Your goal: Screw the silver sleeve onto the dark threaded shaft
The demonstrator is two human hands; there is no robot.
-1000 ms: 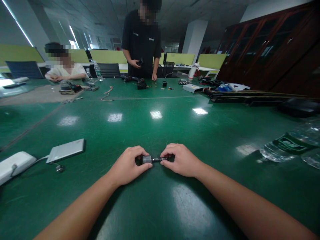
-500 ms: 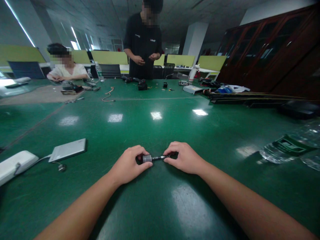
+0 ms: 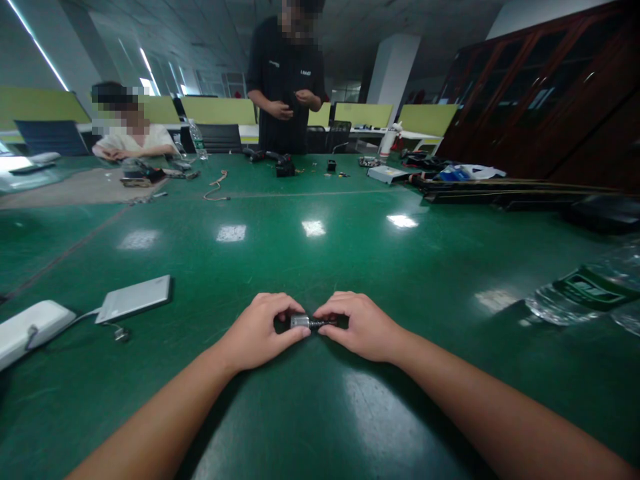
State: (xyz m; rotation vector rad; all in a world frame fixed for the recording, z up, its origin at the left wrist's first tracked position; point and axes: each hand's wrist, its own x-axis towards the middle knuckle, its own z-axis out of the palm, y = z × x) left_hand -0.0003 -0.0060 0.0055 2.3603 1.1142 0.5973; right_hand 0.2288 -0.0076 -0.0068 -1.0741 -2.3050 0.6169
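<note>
metal cylinder [image 3: 301, 321] partly hidden by left hand [image 3: 263, 331]. thin shaft [image 3: 315, 325]: outer end hidden in right hand [image 3: 361, 327]. white device [image 3: 37, 327] cut by left edge. small parts [image 3: 343, 175] too tiny to tell.

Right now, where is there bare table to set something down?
Bare green tabletop lies between the left hand and silver slab, and between the right hand and green-labelled bottle. Crowded: the far side, around the black tools, gray box and dark strips.

Bare left grip [image 3: 260, 333] and right grip [image 3: 363, 327] join bare forearms [image 3: 173, 400] tapering toward wrists [image 3: 225, 357].
</note>
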